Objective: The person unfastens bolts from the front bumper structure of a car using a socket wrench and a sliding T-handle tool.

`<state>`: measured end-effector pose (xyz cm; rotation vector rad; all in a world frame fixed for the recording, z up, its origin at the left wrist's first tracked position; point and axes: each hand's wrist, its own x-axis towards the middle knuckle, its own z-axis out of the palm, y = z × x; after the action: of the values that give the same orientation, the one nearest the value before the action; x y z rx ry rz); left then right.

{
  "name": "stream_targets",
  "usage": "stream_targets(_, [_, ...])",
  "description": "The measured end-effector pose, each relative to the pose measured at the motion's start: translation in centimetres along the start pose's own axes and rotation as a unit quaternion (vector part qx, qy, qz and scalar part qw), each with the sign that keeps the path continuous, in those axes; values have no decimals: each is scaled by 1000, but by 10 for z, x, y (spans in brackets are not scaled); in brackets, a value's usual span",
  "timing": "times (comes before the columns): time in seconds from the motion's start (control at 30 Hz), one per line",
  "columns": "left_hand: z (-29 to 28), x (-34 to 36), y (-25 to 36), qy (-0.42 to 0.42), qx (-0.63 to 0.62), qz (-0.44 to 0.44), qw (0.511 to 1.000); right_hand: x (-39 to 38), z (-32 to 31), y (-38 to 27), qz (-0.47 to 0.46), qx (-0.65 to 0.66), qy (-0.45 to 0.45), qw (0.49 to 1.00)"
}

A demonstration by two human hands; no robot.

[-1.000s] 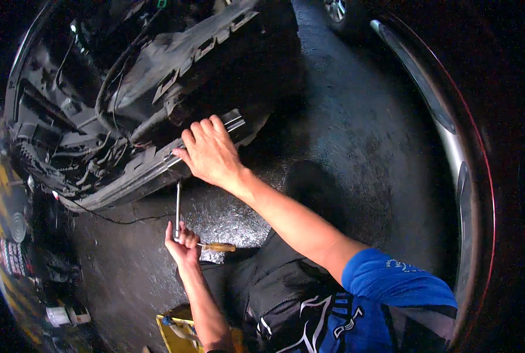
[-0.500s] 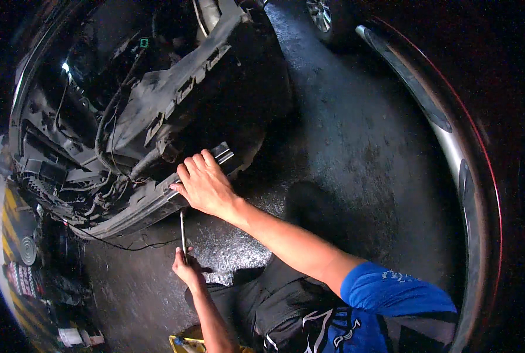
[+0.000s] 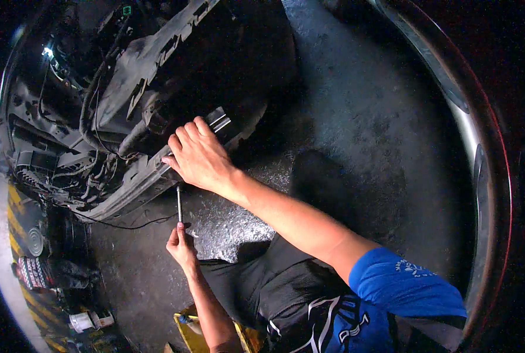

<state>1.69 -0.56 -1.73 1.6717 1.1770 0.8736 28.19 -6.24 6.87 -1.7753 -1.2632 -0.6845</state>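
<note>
Metal rod [image 3: 179,206] is clasped in the left hand's grip [image 3: 182,244], its far end close to a long grey bar [image 3: 134,183], which is held near one end by the right hand's grip [image 3: 199,157].

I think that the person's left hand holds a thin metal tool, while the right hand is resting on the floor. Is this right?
Not quite: the right hand is on the long grey bar, not on the floor, as the head view shows. The left hand does hold the thin metal tool.
</note>
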Motion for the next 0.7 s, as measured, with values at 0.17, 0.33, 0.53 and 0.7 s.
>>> stream_targets(0.17, [-3, -1, 15, 31, -45, -34, 998, 9, -15, 15, 11, 291, 223, 930])
stream_targets(0.33, [7, -4, 31, 28, -55, -54, 997, 29, -3, 135, 496, 591, 278, 572])
stream_targets(0.53, [-6, 7, 30, 46, -58, -55, 996, 58, 26, 162, 433, 823, 156, 332])
stream_targets(0.7, [4, 11, 38, 20, -45, -49, 998, 52, 66, 205, 420, 780, 120, 449])
